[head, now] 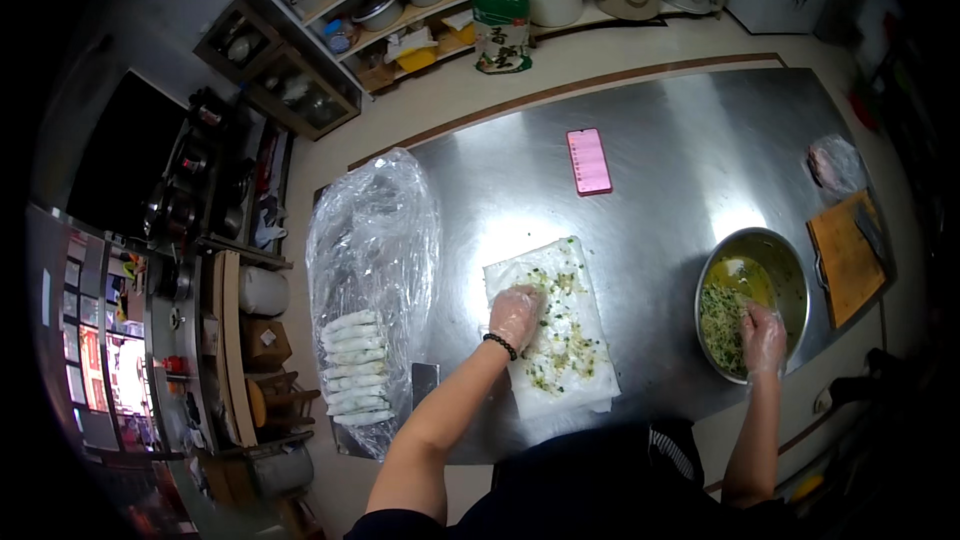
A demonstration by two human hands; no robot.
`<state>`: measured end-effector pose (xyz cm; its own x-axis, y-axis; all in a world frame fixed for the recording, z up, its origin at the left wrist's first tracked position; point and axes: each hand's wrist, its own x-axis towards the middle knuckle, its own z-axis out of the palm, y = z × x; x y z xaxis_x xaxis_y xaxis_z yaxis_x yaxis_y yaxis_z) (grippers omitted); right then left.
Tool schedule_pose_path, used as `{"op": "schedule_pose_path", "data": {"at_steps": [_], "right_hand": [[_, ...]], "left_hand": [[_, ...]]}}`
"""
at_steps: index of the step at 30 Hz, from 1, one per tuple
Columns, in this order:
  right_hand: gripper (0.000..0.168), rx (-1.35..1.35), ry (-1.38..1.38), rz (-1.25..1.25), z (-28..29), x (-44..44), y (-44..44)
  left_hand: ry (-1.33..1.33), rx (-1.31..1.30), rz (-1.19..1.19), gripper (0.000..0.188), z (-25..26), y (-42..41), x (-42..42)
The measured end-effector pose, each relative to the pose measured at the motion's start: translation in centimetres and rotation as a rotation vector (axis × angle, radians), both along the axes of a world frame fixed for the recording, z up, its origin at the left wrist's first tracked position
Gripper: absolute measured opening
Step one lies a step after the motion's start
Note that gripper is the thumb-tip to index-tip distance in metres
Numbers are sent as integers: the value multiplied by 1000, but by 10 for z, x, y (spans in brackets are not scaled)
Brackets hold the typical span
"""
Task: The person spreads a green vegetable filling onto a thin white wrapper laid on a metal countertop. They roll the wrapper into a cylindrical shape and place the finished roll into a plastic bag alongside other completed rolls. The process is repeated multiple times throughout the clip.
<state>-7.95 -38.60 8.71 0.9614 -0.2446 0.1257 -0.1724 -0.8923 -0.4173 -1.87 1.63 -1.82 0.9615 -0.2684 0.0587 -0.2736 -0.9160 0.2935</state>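
Note:
My left hand [518, 313], in a clear plastic glove with a dark bead bracelet at the wrist, rests over a stack of thin white wrapper sheets [517, 390]. Its fingers are curled, and what lies beneath them is hidden. Bits of chopped greens and shredded filling [566, 349] are scattered across the top sheet. My right hand [763, 334], also gloved, reaches into a steel bowl [798, 270] and touches shredded green filling [718, 322] there. Yellowish liquid [739, 277] pools beside the filling. Whether the right fingers grip any filling is unclear.
On the steel table [510, 187], rolled white wraps [356, 371] lie in a row on clear plastic film [375, 225]. A phone [589, 161] lies farther back. To the right are a wooden cutting board [847, 259] and a plastic-wrapped item [834, 165].

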Motion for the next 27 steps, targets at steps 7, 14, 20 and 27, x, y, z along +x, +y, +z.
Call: {"op": "schedule_pose_path", "data": {"at_steps": [7, 14, 20, 27], "right_hand": [[22, 432, -89, 488, -41, 22, 162], [21, 44, 463, 869, -41, 54, 223], [20, 28, 273, 560, -93, 141, 204], [23, 12, 187, 827, -100, 185, 212]], "left_hand": [[84, 48, 413, 16, 16, 28, 32], [192, 187, 426, 20, 1, 28, 58], [371, 60, 432, 24, 21, 18, 60], [300, -5, 9, 20, 30, 7, 28]]}}
